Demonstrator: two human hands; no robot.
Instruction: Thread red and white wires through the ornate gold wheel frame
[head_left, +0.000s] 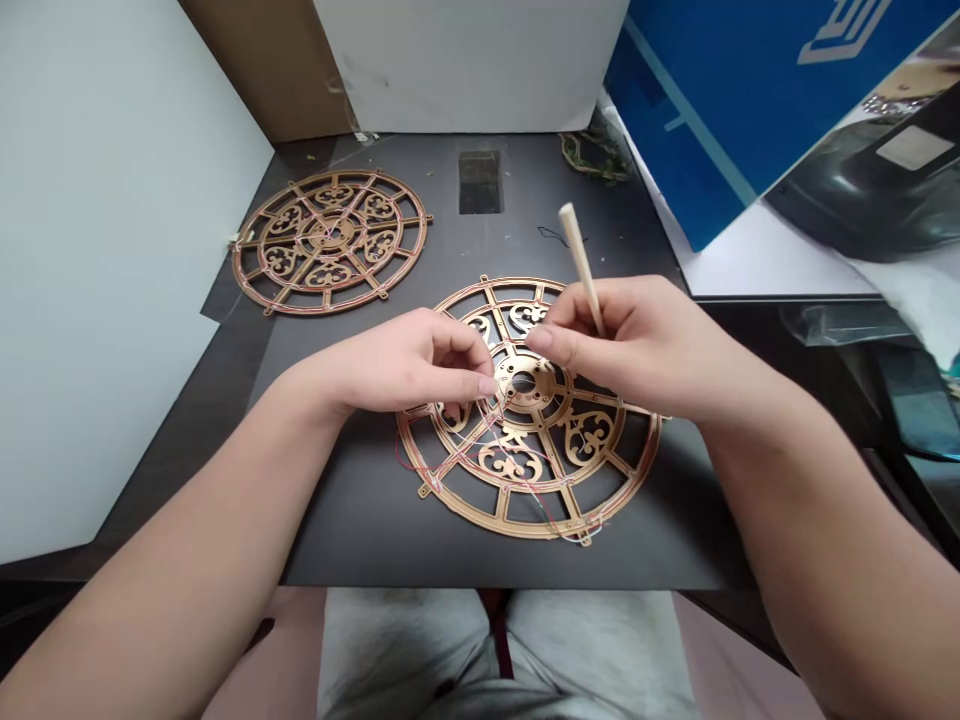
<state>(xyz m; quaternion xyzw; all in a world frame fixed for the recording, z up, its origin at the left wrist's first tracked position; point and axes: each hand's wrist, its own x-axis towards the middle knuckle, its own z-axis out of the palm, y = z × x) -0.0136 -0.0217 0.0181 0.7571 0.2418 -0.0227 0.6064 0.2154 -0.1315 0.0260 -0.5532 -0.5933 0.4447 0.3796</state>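
A round openwork wooden wheel panel [523,487] lies flat in front of me, with thin red and white wires [480,445] along its ribs and in loose loops over its lower left part. My left hand [420,365] is at the left of the hub, thumb and index finger pinched on a thin wire; the exact grip is partly hidden. In my right hand [630,340] a pale wooden stick [577,245] is held like a pen, its upper end pointing up. Its lower end is hidden by the fingers, above the panel's upper right part.
A second wooden wheel panel [328,298] with wires lies at the back left of the dark table [360,555]. White boards [472,70] stand behind and left. A blue box [697,130] leans at the right. A twig-like bundle [592,155] lies at the back.
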